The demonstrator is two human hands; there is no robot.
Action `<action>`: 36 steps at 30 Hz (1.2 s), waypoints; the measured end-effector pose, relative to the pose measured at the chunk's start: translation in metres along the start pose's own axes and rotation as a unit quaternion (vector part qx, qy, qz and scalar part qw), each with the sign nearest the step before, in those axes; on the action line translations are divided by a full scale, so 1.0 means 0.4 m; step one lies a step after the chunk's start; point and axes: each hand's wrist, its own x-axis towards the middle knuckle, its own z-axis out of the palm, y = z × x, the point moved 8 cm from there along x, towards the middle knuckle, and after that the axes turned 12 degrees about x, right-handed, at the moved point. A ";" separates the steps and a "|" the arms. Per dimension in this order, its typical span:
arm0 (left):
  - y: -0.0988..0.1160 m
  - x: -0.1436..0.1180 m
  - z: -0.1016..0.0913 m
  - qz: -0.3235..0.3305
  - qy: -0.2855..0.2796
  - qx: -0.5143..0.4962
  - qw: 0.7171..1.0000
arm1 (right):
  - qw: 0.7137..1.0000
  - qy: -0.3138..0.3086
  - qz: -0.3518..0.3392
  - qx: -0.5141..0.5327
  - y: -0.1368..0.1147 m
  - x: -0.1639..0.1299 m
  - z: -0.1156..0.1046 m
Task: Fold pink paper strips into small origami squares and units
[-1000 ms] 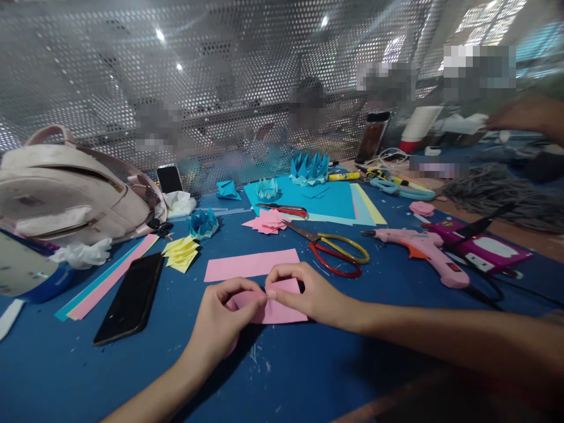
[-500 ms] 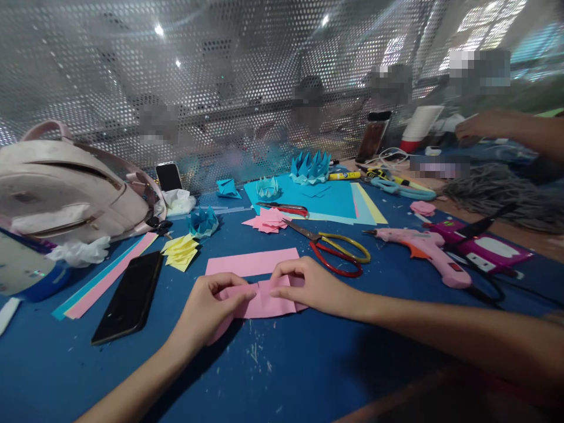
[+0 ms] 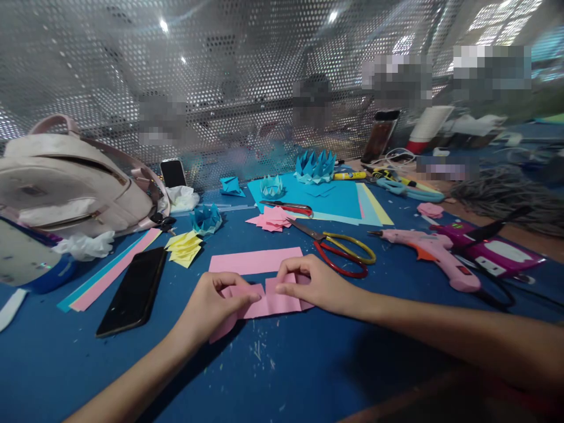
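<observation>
A creased pink paper strip [image 3: 264, 306] lies low over the blue table, with a short slit at its upper edge between my hands. My left hand [image 3: 215, 302] pinches the strip's left part between thumb and fingers. On the other side of the slit, my right hand [image 3: 306, 285] pinches the paper too. Just beyond lies a flat pink paper strip [image 3: 255, 260], partly hidden by my fingers. Scissors [image 3: 339, 249] with red and yellow handles rest behind my right hand, their blades near a pile of folded pink paper pieces [image 3: 275, 218].
A black phone [image 3: 132, 291], paper strips [image 3: 114, 267] and yellow folded pieces [image 3: 185, 248] lie left, below a pale backpack [image 3: 83, 182]. A pink glue gun [image 3: 429, 252] is right. Blue paper crowns [image 3: 315, 167] and stacked coloured sheets [image 3: 339, 202] are at the back.
The slit between my hands has opened wider as the paper's two sides part. The view has shifted slightly, and a person's arm at the upper right is gone.
</observation>
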 end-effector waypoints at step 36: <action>-0.009 0.036 -0.043 0.051 -0.056 -0.022 0.997 | 0.978 0.132 -0.107 -0.123 -0.020 0.020 -0.106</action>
